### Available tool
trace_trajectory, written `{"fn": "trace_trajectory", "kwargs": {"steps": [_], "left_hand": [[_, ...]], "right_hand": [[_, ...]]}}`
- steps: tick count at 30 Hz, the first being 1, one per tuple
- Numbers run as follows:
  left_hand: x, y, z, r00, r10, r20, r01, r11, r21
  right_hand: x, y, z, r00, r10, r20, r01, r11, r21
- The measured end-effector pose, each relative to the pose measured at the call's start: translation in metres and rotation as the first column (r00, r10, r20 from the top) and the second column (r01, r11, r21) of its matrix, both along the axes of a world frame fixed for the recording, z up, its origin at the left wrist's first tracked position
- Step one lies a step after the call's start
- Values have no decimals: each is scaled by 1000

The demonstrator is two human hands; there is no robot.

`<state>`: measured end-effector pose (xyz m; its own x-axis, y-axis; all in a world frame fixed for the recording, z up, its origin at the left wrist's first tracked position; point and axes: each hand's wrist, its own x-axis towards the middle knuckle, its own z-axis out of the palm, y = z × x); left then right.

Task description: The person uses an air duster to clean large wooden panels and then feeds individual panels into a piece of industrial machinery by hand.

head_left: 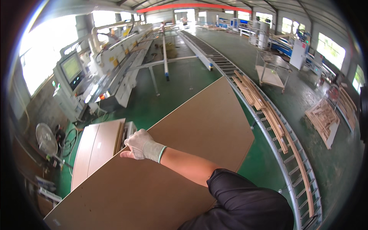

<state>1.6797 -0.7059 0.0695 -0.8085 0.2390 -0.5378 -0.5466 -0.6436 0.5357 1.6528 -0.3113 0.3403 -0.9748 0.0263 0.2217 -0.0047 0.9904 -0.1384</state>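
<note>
One gloved hand, reaching in from the lower right and most likely the right one, grips the left long edge of a big brown board. Its fingers curl over that edge and close on it, the thumb lying on the face. The board spreads away to the right of the fingers, and its long axis runs from the near lower left up to the far right corner. The other hand is out of view. Just left of the fingers, beyond the edge, lies a stack of lighter panels. Well right of them curves a roller conveyor carrying loose wooden strips.
</note>
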Motion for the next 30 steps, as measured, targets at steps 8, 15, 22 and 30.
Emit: {"fn": "trace_trajectory", "kwargs": {"steps": [8, 15, 22, 30], "left_hand": [[-51, 190, 2, 996, -80, -32, 79, 996, -41], [-85, 313, -6, 996, 69, -55, -70, 997, -16], [-168, 425, -53, 905, 206, -373, -234, 972, -31], [-337, 602, -86, 936, 333, -113, -292, 914, 281]], "right_hand": [[8, 221, 18, 992, -127, -2, 126, 989, -74], [-40, 429, 16, 945, -313, -93, 313, 950, -14], [-148, 603, -20, 930, -331, -159, 331, 943, -29], [-288, 821, -50, 873, -409, -266, 424, 906, 0]]}}
